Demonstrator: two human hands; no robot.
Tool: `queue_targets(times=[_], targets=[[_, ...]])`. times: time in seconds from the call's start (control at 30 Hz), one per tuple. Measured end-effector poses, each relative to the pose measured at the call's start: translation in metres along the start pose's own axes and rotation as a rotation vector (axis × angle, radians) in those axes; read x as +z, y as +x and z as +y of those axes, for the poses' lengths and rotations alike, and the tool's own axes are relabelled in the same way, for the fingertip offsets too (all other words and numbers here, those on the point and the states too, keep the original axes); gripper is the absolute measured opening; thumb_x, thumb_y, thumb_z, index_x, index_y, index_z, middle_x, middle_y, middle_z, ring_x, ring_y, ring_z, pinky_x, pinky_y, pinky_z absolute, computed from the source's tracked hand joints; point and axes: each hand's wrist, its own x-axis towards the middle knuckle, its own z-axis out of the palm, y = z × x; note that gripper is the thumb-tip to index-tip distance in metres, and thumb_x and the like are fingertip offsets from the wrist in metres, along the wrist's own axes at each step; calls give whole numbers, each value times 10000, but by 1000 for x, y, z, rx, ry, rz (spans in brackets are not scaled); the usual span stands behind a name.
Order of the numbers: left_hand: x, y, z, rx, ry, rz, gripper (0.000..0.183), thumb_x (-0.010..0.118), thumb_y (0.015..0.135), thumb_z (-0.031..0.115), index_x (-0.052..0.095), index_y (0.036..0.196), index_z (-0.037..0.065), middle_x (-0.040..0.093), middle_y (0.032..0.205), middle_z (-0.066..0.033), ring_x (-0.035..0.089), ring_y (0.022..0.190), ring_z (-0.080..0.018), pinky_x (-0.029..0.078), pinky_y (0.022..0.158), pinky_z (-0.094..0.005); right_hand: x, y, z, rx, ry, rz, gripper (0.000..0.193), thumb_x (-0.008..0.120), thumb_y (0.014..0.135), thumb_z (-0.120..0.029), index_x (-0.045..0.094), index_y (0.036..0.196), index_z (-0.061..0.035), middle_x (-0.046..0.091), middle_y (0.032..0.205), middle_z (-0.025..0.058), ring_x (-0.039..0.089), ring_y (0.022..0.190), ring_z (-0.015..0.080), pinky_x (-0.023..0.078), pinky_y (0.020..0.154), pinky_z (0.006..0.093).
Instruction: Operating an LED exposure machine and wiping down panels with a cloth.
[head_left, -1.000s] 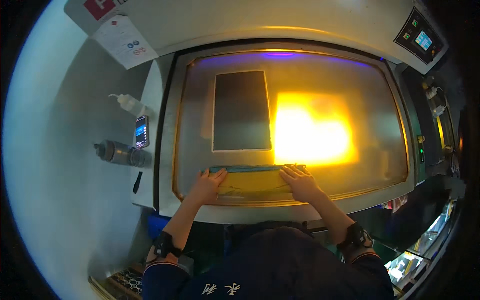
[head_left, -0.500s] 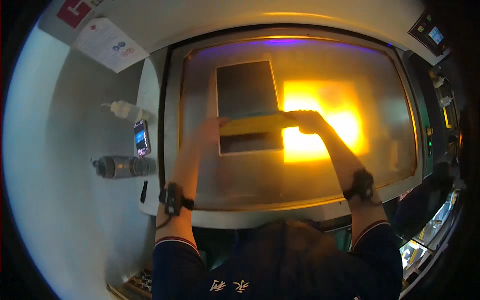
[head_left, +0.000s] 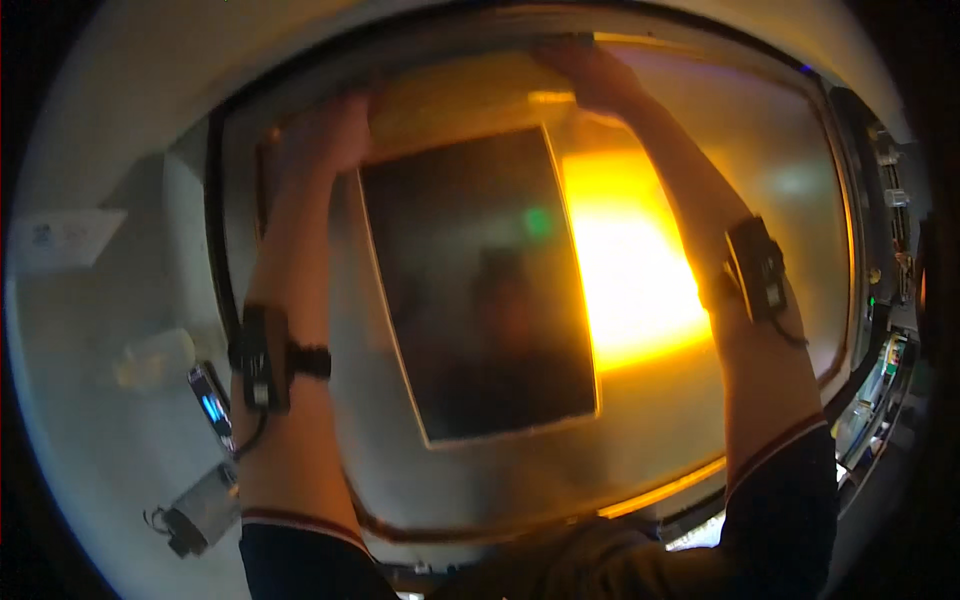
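Observation:
Both arms reach to the far side of a wide framed machine bed (head_left: 650, 430). A blurred yellow sheet or strip (head_left: 455, 95) spans the space between my hands, just beyond a dark rectangular panel (head_left: 470, 280); its exact kind is unclear. My left hand (head_left: 340, 130) is closed at the strip's left end, near the panel's far left corner. At the right end, my right hand (head_left: 590, 75) grips it, with the fingers partly in shadow. The dark panel has a thin pale border and mirrors a green light. Bright yellow light (head_left: 640, 270) glows right beside it.
A raised dark rim (head_left: 215, 235) surrounds the bed. On the ledge at left are a pale bottle (head_left: 160, 358), a phone (head_left: 212, 408) and a grey drinking bottle (head_left: 200, 512). Black devices are strapped to my left forearm (head_left: 265, 360) and right forearm (head_left: 758, 268).
Both hands have carried the yellow strip from across the dark panel to beyond its far edge, uncovering the panel. My view has moved forward and tilted.

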Motion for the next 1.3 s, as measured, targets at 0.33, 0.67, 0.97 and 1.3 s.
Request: queue_targets(times=[0.33,0.67,0.97,1.3], targets=[[0,-214,104,56,82,-89,786,690,685,-19,439,1400,188,577,1289,-193,484,1260,-412,344,1094,-506,-37,-203,-58,-89,119,25,622,513,698,86,550,1295,-85,518,1363,146,446,1272,363,344,1094,463],[41,-549,179,308,-133,-278,735,712,740,174,445,1419,91,474,1439,-176,433,1339,-352,293,1118,-552,-123,-522,-185,-158,248,-197,623,608,847,-164,392,1425,-78,414,1483,127,399,1368,305,347,1103,495],[49,-685,309,355,-613,-861,701,684,763,144,454,1420,71,474,1440,-181,512,1279,-291,375,1086,-371,-203,-717,-141,-177,732,-582,506,706,743,-283,619,1240,-252,696,1036,96,658,993,322,521,853,443],[299,-645,437,277,-251,-390,408,597,873,264,601,1255,122,589,1301,-122,554,1176,-342,428,1023,-411,-133,-872,-125,484,467,-249,536,613,858,-232,500,1378,-172,437,1465,93,398,1366,248,296,1103,593]])
